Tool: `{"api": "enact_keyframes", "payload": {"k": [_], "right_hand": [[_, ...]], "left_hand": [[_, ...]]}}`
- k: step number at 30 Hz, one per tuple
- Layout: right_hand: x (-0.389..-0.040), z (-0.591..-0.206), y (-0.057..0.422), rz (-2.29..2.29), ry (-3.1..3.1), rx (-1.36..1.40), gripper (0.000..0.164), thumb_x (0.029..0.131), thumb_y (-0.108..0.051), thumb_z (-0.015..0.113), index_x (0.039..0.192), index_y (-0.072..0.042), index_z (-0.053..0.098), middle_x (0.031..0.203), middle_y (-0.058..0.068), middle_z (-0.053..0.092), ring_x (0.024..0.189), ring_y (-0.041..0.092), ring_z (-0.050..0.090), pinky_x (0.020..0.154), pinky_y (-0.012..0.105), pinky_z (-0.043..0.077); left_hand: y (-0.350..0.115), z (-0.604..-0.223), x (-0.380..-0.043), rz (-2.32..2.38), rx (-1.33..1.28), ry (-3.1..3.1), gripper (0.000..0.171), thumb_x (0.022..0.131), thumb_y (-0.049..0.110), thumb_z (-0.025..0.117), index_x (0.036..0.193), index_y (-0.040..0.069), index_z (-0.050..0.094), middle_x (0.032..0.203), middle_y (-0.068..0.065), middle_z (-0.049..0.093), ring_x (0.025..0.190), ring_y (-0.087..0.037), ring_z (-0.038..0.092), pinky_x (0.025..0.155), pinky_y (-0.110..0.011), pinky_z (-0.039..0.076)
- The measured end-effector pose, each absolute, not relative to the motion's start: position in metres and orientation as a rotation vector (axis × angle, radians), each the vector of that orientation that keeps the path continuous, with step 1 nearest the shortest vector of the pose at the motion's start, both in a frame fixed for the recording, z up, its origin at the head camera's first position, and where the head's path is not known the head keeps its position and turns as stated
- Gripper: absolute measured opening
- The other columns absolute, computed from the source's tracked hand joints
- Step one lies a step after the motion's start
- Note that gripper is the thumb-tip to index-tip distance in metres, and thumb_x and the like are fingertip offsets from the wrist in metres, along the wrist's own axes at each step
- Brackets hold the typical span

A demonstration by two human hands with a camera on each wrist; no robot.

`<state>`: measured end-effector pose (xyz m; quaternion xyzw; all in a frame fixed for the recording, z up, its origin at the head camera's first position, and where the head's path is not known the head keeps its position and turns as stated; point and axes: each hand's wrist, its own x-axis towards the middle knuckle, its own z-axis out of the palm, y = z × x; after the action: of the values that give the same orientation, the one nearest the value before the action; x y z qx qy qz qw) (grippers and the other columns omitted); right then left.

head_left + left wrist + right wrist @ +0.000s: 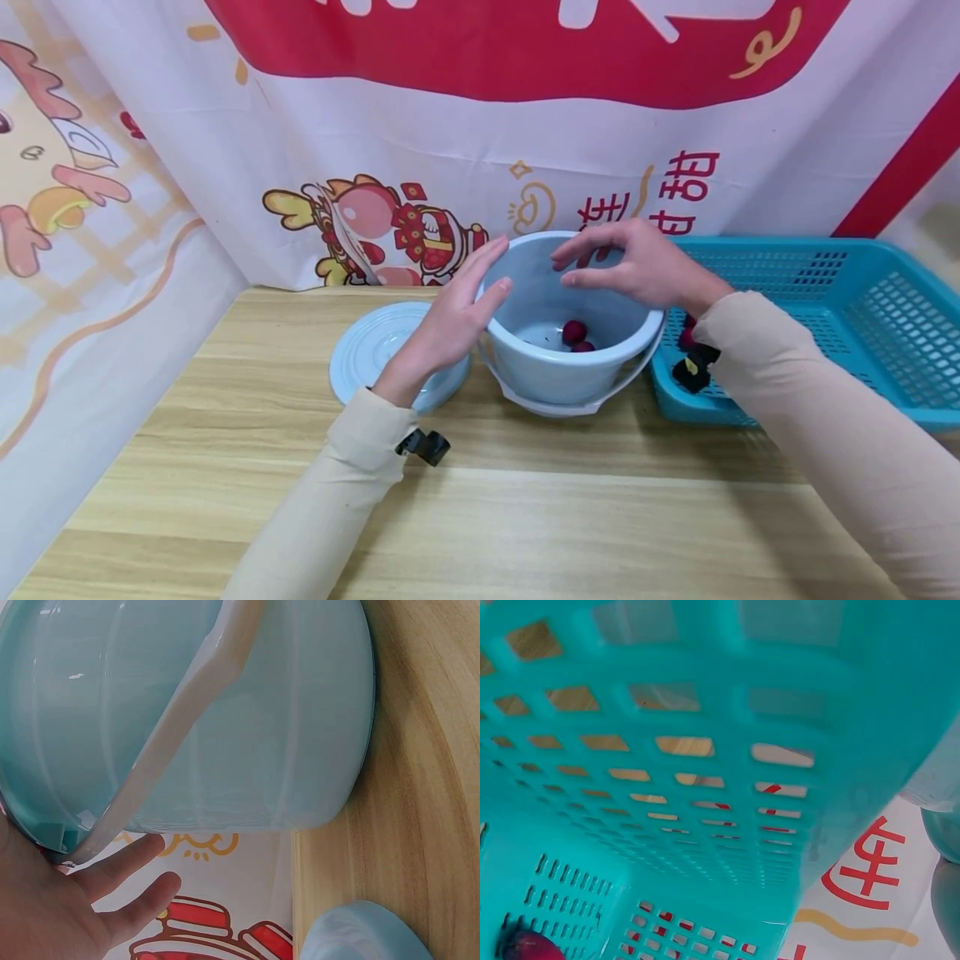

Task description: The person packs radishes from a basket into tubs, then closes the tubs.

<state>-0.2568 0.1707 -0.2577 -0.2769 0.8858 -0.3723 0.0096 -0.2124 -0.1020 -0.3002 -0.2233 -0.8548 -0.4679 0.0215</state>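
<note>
So, the left hand (456, 321) (grip wide) touches the bucket (558, 379); the right hand (643, 265), loosely parted, overhangs it.

We see a light-blue bucket (555, 375) upright on the bench (570, 533), handle (551, 409) lowered, two round dark-red items (574, 332) inside.

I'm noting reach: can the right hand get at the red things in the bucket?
Probably yes: the right hand is over the open bucket, the lid lies aside, and nothing covers the red things.
</note>
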Motion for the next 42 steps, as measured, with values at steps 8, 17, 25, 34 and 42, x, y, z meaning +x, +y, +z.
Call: {"api": "enact_keyframes", "payload": {"k": [8,17,25,34,42], "right_hand": [[-0.253,-0.250,0.183,-1.358,2.688,-0.825,0.039,0.093,-0.026,0.083,0.131,-0.020,0.076,0.127,0.001,0.077,0.112,0.015,0.073,0.092,0.022,0.061],[-0.251,-0.252,0.226,-1.545,2.636,-0.663,0.047,0.097,-0.025,0.079,0.142,-0.017,0.068,0.133,-0.005,0.074,0.119,0.011,0.072,0.089,0.021,0.063],[-0.254,-0.268,0.271,-1.441,2.733,-0.415,0.057,0.097,-0.036,0.078,0.150,-0.025,0.061,0.139,-0.009,0.070,0.122,0.008,0.066,0.087,0.020,0.062],[-0.266,-0.288,0.317,-1.212,2.755,-0.242,0.063,0.097,-0.043,0.077,0.154,-0.025,0.057,0.135,-0.020,0.067,0.120,0.004,0.061,0.094,0.031,0.059],[-0.271,-0.301,0.338,-1.083,2.687,-0.240,0.063,0.097,-0.041,0.077,0.153,-0.021,0.057,0.139,-0.009,0.069,0.117,0.007,0.063,0.108,0.064,0.054]], "left_hand": [[-0.103,-0.299,-0.211,-1.457,-0.690,-2.644,0.062,0.112,0.038,0.045,0.169,0.023,0.029,0.178,0.007,0.022,0.165,-0.015,0.020,0.133,-0.054,0.026],[-0.100,-0.299,-0.211,-1.461,-0.690,-2.641,0.062,0.112,0.037,0.046,0.169,0.023,0.029,0.178,0.007,0.022,0.166,-0.016,0.020,0.134,-0.053,0.025],[-0.101,-0.299,-0.211,-1.446,-0.693,-2.638,0.061,0.112,0.036,0.045,0.169,0.021,0.030,0.178,0.006,0.023,0.165,-0.015,0.020,0.134,-0.051,0.024],[-0.102,-0.299,-0.211,-1.447,-0.684,-2.641,0.061,0.111,0.035,0.046,0.169,0.022,0.030,0.178,0.008,0.023,0.165,-0.014,0.020,0.134,-0.052,0.025],[-0.101,-0.299,-0.211,-1.445,-0.692,-2.642,0.062,0.111,0.036,0.046,0.169,0.022,0.029,0.178,0.007,0.023,0.166,-0.015,0.020,0.134,-0.053,0.025]]}}
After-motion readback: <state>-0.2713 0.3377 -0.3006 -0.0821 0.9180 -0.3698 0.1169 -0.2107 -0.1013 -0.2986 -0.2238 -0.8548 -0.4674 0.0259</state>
